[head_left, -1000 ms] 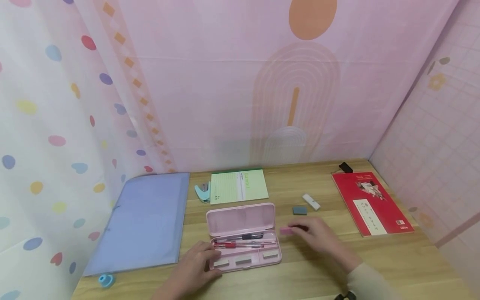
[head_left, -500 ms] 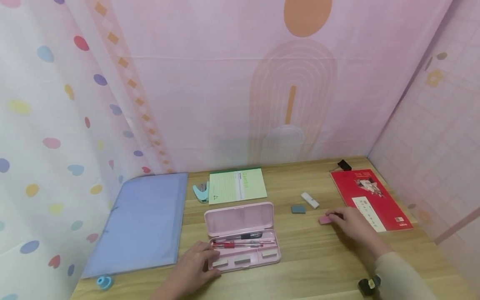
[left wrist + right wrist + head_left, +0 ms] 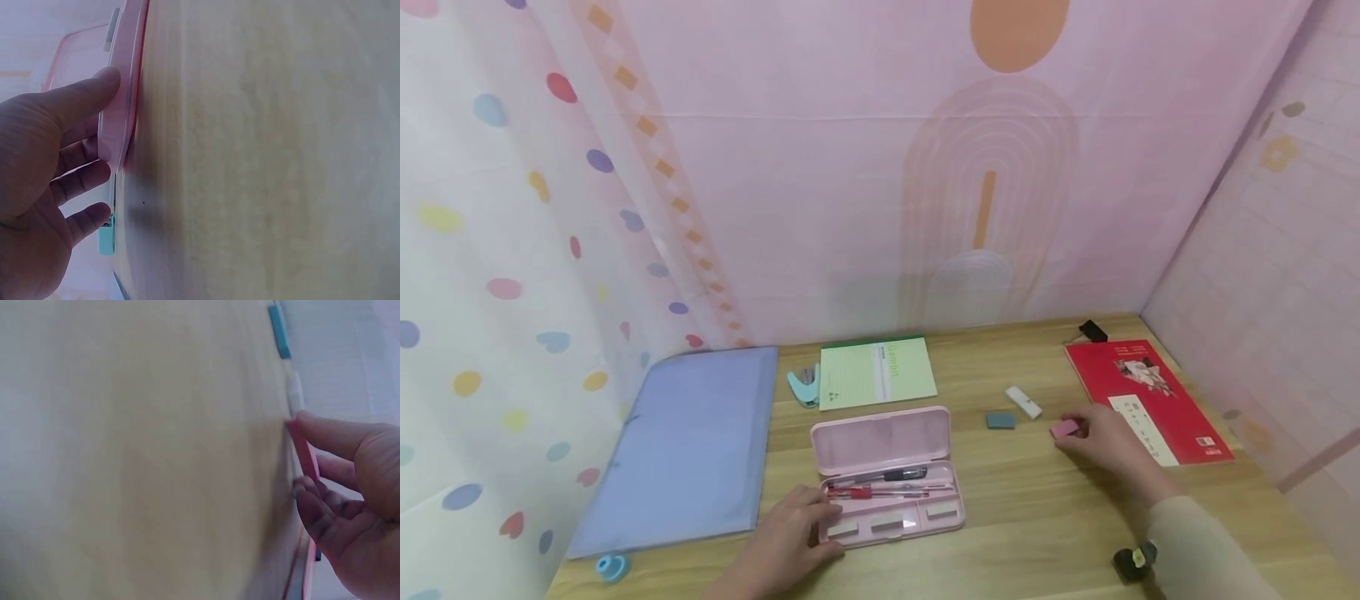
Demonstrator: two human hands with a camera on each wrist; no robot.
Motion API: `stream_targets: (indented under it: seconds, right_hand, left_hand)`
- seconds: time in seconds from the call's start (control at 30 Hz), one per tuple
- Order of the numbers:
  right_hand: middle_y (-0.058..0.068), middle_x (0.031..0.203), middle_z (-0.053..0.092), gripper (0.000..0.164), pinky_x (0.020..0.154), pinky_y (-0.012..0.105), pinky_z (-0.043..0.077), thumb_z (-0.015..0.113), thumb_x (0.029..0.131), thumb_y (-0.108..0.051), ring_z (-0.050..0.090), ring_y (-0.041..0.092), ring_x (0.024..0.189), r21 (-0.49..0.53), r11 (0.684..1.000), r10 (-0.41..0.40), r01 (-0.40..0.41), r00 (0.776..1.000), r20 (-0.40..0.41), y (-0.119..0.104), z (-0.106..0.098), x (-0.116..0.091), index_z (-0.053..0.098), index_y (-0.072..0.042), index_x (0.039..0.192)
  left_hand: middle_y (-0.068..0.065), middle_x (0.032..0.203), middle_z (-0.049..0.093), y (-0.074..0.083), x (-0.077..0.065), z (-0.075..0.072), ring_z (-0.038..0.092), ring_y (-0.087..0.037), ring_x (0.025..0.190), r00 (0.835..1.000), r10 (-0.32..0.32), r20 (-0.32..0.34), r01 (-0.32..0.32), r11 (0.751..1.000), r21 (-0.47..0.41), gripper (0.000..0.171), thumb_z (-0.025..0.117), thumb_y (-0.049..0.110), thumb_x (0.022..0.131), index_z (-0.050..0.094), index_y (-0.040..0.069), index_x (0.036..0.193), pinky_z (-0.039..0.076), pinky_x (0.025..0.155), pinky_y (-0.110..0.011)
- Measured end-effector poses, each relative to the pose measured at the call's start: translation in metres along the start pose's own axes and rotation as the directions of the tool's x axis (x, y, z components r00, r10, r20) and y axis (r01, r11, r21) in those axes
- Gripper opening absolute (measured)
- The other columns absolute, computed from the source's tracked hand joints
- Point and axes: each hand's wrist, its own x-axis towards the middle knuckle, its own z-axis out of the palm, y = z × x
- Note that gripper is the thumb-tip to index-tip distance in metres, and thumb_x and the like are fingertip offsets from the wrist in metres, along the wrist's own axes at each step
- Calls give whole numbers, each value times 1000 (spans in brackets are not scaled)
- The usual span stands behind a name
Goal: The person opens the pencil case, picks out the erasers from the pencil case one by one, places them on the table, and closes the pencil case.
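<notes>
The pink pencil case (image 3: 880, 444) lies with its lid raised on the wooden table. Inside are a black pen (image 3: 904, 474), a red pen (image 3: 868, 493) and several pale blocks (image 3: 842, 528) in the front compartments. My left hand (image 3: 784, 533) holds the case by its left end, thumb on the near wall (image 3: 125, 106) and fingers round the corner. Off to the right, my right hand (image 3: 1105, 442) pinches a pink eraser (image 3: 303, 449) between thumb and fingers, at or just above the tabletop. A blue-grey eraser (image 3: 1001, 421) and a white eraser (image 3: 1024, 402) lie left of that hand.
A red notebook (image 3: 1195, 433) lies beyond the right hand, with a black clip (image 3: 1092, 331) at its back edge. Behind the case are a green notepad (image 3: 850, 371) and a turquoise stapler (image 3: 803, 389). A blue folder (image 3: 692, 450) and small blue object (image 3: 613, 568) sit left.
My right hand has carried the pink eraser from beside the pencil case rightward to near the red notebook, right of the other erasers. My left hand has stayed on the case.
</notes>
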Motion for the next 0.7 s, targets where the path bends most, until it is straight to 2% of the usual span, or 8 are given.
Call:
stream_targets:
  seconds: [0.13,0.43,0.6,0.7]
  right_hand:
    - [7,101,64,48,73,39,52,82,77,-26,54,22,85,-40,999,-28,27,999,-31,-4,6,3,66,-3,117]
    - [7,96,65,37,73,41,53,79,81,-27,55,22,82,-39,999,15,-18,997,-73,-4,10,6,69,-4,109]
    - [9,96,64,37,73,42,53,79,81,-24,54,24,83,-46,999,3,-7,996,-87,-5,8,4,68,-2,109]
    - [12,101,62,44,75,44,54,78,81,-25,56,26,88,-54,999,-11,5,994,-108,-12,6,-1,65,0,115]
  left_hand:
    - [8,106,61,0,-1,0,50,-8,94,1000,-6,6,6,1000,4,51,72,53,78,71,15,112,51,84,-37]
    - [10,106,60,0,-1,2,48,-7,93,1000,-17,6,17,1000,6,56,68,60,79,71,16,112,51,84,-37]
    - [9,108,60,0,-2,2,50,-8,95,1000,-11,-6,11,1000,3,52,72,53,78,71,15,113,51,86,-38]
    - [8,108,60,1,-2,2,51,-8,97,1000,-3,-21,4,1000,8,50,75,49,78,70,14,114,51,87,-38]
